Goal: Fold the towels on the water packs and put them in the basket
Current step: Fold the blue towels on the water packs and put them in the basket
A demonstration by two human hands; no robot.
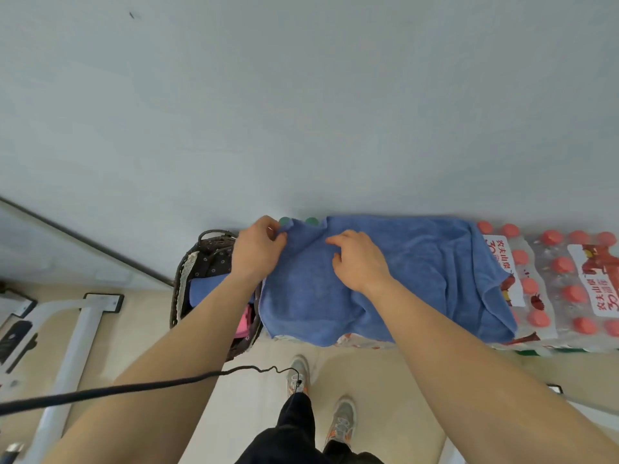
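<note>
Blue towel (385,283) rumpled over water packs (569,289); left hand (259,247) pinches corner, right hand (360,259) presses, fingers loose.

We cannot see most of the water packs (549,286), since the blue towel (385,279) covers those on the left and the picture's right edge cuts off the last one, whose label print is too small for us to read. The left forearm (187,329) hides much of the basket (187,262), so we cannot make out all its contents. The fingers (279,237) of the left hand (258,249) curl over the towel's corner, their tips hidden from us.
</note>
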